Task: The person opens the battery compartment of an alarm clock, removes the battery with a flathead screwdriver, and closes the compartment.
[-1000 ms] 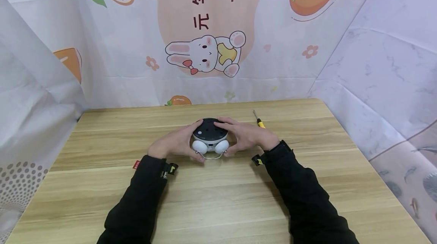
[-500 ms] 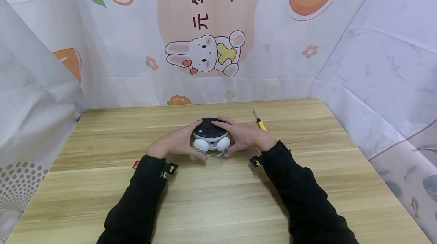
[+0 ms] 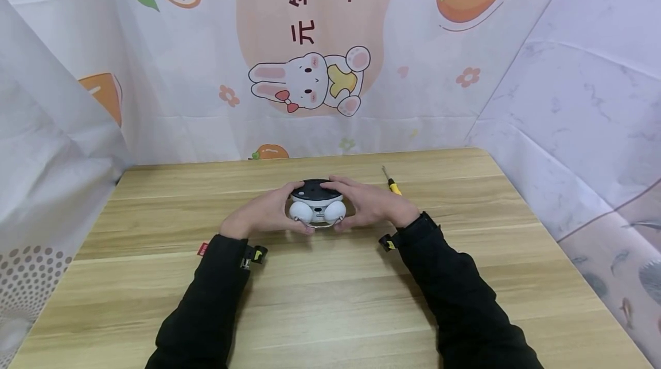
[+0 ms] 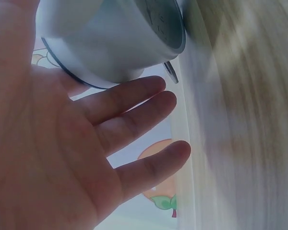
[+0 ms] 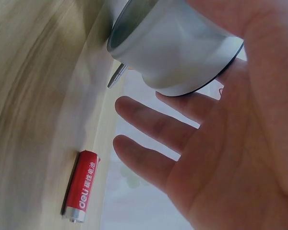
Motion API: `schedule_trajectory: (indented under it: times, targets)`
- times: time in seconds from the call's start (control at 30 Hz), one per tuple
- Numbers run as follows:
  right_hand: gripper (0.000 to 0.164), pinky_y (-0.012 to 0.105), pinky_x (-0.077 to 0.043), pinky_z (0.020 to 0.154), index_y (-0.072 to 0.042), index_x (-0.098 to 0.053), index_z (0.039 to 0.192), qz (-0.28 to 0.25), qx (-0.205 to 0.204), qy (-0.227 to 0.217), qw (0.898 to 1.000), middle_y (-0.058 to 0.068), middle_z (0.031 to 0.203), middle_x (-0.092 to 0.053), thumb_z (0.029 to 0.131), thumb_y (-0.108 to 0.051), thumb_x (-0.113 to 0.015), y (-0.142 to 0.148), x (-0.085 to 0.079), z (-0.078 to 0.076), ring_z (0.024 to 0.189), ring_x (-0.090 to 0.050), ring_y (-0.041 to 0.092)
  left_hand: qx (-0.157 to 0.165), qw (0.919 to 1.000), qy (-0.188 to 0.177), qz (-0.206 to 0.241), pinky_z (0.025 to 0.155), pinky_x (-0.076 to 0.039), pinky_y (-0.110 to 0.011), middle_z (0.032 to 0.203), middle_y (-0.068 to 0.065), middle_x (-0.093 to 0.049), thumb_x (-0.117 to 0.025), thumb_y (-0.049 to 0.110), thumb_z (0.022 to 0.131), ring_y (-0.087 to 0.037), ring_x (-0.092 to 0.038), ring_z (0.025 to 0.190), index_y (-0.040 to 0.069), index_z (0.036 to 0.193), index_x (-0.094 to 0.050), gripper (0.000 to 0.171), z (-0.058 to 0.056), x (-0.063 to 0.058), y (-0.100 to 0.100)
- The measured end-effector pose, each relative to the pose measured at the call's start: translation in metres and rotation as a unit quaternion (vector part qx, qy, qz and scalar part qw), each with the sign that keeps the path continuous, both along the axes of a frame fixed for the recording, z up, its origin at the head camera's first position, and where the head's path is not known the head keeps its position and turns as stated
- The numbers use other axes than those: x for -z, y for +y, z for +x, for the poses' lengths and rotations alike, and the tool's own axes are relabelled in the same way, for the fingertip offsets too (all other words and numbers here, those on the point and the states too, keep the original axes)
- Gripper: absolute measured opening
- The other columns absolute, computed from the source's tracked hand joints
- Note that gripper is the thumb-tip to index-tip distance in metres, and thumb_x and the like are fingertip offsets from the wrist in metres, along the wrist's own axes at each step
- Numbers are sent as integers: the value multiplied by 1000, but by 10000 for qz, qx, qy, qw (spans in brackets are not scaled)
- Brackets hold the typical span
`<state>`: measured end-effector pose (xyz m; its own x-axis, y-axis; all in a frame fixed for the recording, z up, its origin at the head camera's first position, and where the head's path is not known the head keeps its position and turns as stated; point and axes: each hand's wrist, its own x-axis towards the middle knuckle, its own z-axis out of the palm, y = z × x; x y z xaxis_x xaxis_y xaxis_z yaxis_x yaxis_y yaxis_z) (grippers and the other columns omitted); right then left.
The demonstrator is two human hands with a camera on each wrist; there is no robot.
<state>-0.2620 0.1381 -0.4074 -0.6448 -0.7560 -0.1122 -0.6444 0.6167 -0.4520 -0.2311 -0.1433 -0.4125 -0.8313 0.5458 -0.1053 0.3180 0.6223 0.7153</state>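
The alarm clock (image 3: 317,204) looks light, rigid and smooth-sided; we cradle it between our left hand (image 3: 260,217) and right hand (image 3: 369,204), fingers curled round its body.

Screwdriver (image 3: 391,182) right of clock (image 3: 317,204) (near)

There is one alarm clock (image 3: 317,204), with two white bells (image 3: 300,212) on top. Two hands hold it, one left hand (image 3: 263,215) and one right hand (image 3: 369,205). One screwdriver (image 3: 391,182) lies on the single tabletop (image 3: 330,294). One red battery (image 5: 82,185) lies there too. One cartoon rabbit (image 3: 310,79) is printed on the backdrop.
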Motion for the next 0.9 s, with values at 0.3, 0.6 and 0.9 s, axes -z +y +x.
schedule_trajectory:
  times: [0.3,0.6,0.9]
  targets:
    - [93,47,-41,107,-24,-31,160,-65,-34,4,10000,14,166,-20,85,-50,-80,1,1,-1,143,-38,31,-115,9999,29,-46,100,-46,-37,139,-1,-53,-88,63,67,-15,-55,118,14,156,-31,116,-2,2,4]
    - [98,43,-37,111,-20,-26,161,-366,-12,-196,9991,7,161,-32,85,-56,-77,2,0,-3,143,-37,21,-262,9996,106,6,94,-49,-39,127,0,-60,-88,64,67,-16,-60,110,17,148,-40,105,-1,0,3]
    - [100,39,-43,105,-22,-26,161,-491,100,-394,9980,-2,150,-46,83,-64,-74,-1,-2,-1,127,-52,13,-146,9977,665,-33,96,-50,-42,124,-6,-62,-90,35,78,-19,-61,109,8,136,-49,76,-1,-3,3]
